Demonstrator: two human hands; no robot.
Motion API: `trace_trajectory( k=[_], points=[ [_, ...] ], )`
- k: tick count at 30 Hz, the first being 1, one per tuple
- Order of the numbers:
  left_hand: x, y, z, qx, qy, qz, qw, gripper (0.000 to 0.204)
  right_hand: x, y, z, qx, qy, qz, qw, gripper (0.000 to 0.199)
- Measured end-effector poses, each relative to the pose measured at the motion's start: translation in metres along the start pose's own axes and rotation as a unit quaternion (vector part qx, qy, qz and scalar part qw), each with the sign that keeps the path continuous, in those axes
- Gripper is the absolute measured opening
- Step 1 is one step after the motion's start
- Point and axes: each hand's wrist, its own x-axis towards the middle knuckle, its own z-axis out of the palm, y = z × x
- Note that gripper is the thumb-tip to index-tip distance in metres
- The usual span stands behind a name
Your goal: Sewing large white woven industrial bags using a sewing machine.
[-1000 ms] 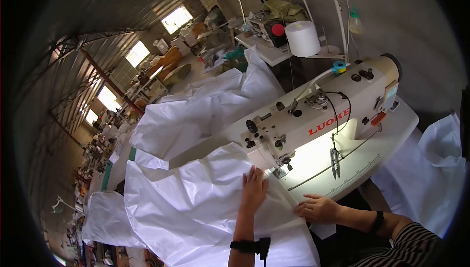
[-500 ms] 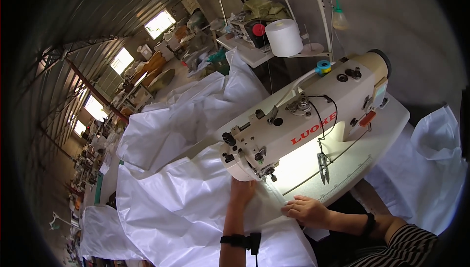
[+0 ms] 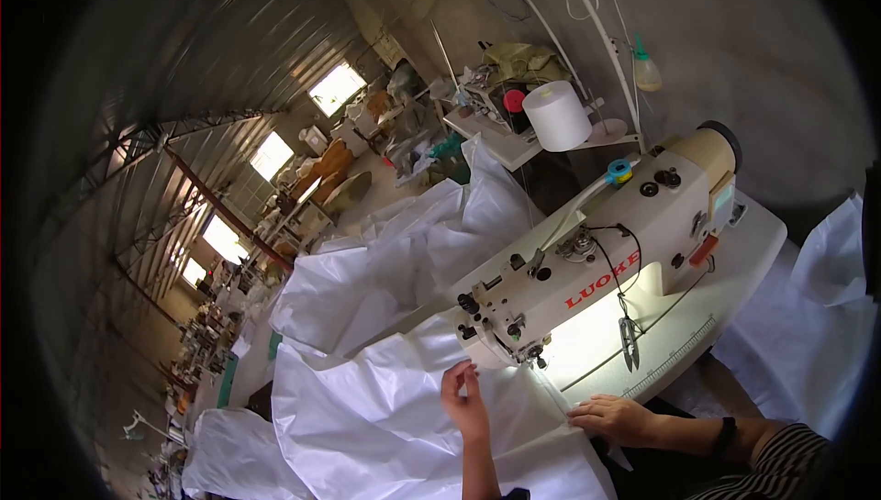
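Note:
White glossy sheet material [image 3: 367, 408] lies in large folds under and in front of the head of a white sewing machine [image 3: 596, 271]. My left hand [image 3: 464, 401] is raised over the sheet, just left of the needle end. Its fingers curl in, tips close together; anything between them is too small to make out. At the near edge of the machine table, my right hand [image 3: 617, 420] is closed over the sheet's edge, back of the hand up. The thumb is hidden. Small thread snips [image 3: 629, 342] hang by a black cord from the machine.
A big white thread cone [image 3: 557, 116] stands on a holder behind the machine. An oil bottle with a green tip [image 3: 646, 71] hangs by the wall. More white sheet [image 3: 789, 326] drapes at the right. Cluttered tables [image 3: 486, 133] stretch away toward the windows.
My left hand has come back from beneath the machine head and risen, its fingers now in sight. The right hand stays at the sheet's edge. The whole view has shifted.

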Motion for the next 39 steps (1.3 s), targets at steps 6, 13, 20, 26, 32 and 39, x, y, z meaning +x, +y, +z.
trace_trajectory(
  k=[6,13,20,26,32,39],
  points=[
    [-0.019,0.049,0.017,0.001,-0.09,-0.074,0.993,0.017,-0.013,-0.002,-0.013,0.026,0.04,0.022,0.999,0.026],
    [-0.023,0.051,0.038,-0.078,-0.075,-0.13,0.986,0.014,-0.018,0.059,-0.051,-0.098,0.056,0.024,0.993,0.027],
    [-0.018,0.042,0.034,-0.01,-0.091,-0.104,0.99,0.007,-0.008,0.094,-0.078,-0.263,0.007,-0.001,0.965,0.02],
    [-0.028,0.05,0.034,-0.01,-0.037,-0.047,0.998,0.004,-0.003,0.1,-0.063,-0.274,0.043,0.0,0.961,0.015],
    [-0.039,0.063,0.014,-0.081,-0.03,-0.044,0.995,0.004,-0.011,0.079,-0.076,-0.08,0.185,0.014,0.979,0.008],
    [-0.074,0.083,-0.009,-0.386,-0.196,-0.175,0.884,0.009,-0.02,0.047,-0.072,0.246,0.164,0.263,0.918,0.016]
  ],
)
